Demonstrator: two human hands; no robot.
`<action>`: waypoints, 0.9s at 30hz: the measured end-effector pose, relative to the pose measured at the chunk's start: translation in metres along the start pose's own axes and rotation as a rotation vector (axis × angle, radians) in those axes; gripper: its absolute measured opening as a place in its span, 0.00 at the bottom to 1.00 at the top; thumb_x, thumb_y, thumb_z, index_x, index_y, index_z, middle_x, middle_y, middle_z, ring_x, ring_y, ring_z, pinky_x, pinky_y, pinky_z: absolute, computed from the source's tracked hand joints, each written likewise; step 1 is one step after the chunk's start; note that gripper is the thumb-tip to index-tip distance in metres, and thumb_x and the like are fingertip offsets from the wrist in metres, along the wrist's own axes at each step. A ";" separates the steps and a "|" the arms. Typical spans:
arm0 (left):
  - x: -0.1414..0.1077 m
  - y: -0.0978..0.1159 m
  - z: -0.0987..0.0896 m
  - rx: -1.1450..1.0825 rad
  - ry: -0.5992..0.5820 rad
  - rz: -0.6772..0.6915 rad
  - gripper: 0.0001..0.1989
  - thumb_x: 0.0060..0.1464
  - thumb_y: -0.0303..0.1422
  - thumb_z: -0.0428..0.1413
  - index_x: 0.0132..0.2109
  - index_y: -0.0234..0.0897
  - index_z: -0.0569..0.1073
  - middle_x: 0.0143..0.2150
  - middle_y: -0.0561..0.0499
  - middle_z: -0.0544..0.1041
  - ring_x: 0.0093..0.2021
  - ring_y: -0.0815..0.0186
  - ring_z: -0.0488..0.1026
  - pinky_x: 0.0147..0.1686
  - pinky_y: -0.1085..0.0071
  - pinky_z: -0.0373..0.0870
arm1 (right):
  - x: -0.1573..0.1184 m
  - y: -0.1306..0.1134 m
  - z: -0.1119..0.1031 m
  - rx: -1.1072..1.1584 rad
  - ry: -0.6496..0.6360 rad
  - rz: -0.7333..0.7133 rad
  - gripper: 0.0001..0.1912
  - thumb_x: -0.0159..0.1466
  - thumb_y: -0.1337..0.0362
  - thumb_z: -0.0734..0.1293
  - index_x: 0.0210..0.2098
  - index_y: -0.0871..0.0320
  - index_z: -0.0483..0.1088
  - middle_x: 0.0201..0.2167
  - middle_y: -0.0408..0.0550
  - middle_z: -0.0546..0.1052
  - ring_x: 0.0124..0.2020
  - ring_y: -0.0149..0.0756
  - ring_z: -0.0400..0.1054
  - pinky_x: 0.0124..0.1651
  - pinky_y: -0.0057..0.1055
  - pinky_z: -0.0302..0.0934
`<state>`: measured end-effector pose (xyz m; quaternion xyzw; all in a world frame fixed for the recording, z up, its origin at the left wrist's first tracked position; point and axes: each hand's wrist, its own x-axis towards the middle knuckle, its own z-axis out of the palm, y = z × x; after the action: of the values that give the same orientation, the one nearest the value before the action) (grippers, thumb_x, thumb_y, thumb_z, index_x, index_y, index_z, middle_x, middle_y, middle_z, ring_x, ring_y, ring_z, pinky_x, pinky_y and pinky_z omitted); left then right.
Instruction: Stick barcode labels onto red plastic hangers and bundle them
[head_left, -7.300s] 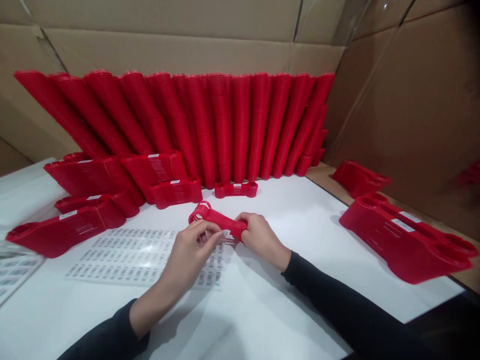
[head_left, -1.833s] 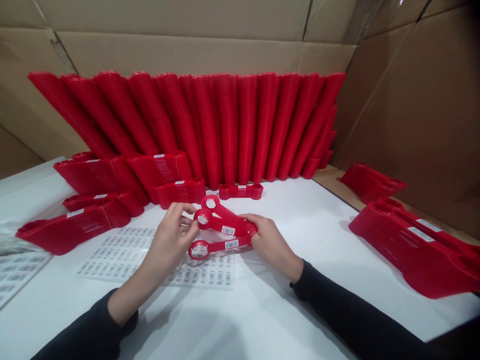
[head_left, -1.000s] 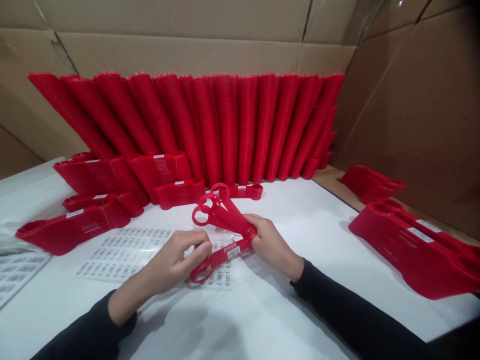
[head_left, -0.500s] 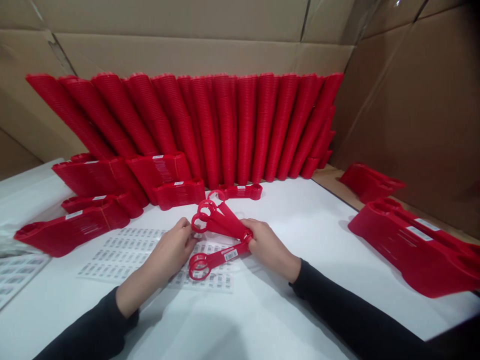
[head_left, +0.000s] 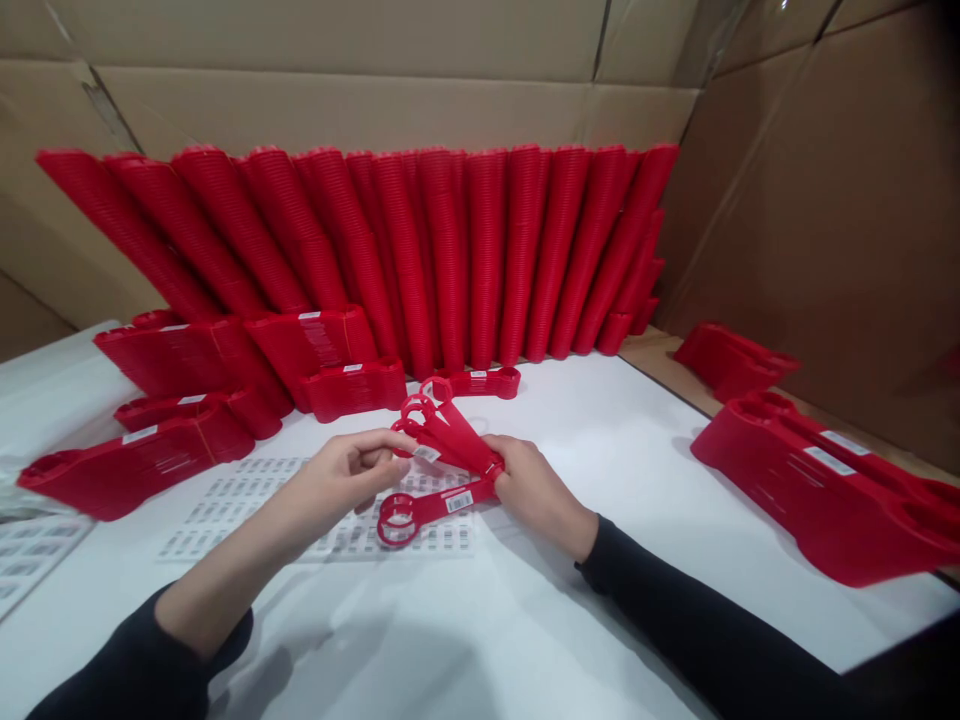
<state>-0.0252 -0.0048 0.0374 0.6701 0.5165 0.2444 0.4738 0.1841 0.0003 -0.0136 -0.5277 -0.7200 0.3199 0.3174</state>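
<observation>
My right hand (head_left: 529, 490) is closed around the narrow ends of several red plastic ring-ended pieces (head_left: 454, 437), which fan out to the left. The lowest of them carries a white barcode label (head_left: 459, 501). My left hand (head_left: 349, 470) has its index finger stretched toward the fan, with a small barcode sticker (head_left: 427, 453) at the fingertip. The sticker lies over the fanned pieces; whether it touches them I cannot tell. Beneath my hands, a sheet of barcode stickers (head_left: 202, 515) lies on the white table, partly covered by the left hand.
Tall leaning stacks of red pieces (head_left: 450, 260) line the cardboard wall (head_left: 337, 110). Shorter labelled stacks (head_left: 142, 460) stand at left, and another large one (head_left: 817, 490) at right. A second sticker sheet (head_left: 37, 560) and clear plastic (head_left: 52, 420) lie at the left edge.
My left hand has changed from curled fingers to an extended index finger bearing a sticker at the fan. My right hand keeps its hold. The view has shifted slightly.
</observation>
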 end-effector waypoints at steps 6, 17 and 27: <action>-0.001 0.004 0.020 -0.272 -0.039 -0.075 0.16 0.47 0.39 0.55 0.42 0.35 0.69 0.14 0.65 0.48 0.16 0.77 0.41 0.16 0.75 0.37 | -0.005 -0.008 0.003 -0.007 -0.017 -0.070 0.20 0.48 0.78 0.55 0.34 0.59 0.71 0.34 0.49 0.75 0.33 0.35 0.67 0.33 0.26 0.57; 0.004 -0.004 0.022 -0.301 -0.036 -0.087 0.16 0.46 0.38 0.55 0.43 0.35 0.69 0.14 0.65 0.48 0.16 0.77 0.41 0.16 0.75 0.38 | -0.005 -0.007 0.005 -0.030 -0.018 -0.086 0.22 0.50 0.78 0.55 0.39 0.58 0.72 0.36 0.50 0.75 0.35 0.36 0.68 0.35 0.27 0.59; 0.006 -0.007 0.027 -0.252 0.020 -0.107 0.17 0.46 0.38 0.55 0.44 0.36 0.70 0.15 0.64 0.49 0.15 0.76 0.45 0.16 0.76 0.41 | -0.005 -0.009 0.006 -0.018 -0.025 -0.073 0.24 0.48 0.79 0.55 0.39 0.58 0.72 0.38 0.49 0.76 0.37 0.36 0.68 0.37 0.27 0.59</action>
<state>-0.0043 -0.0095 0.0190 0.5744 0.5214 0.2885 0.5613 0.1756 -0.0077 -0.0103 -0.4997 -0.7457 0.3080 0.3150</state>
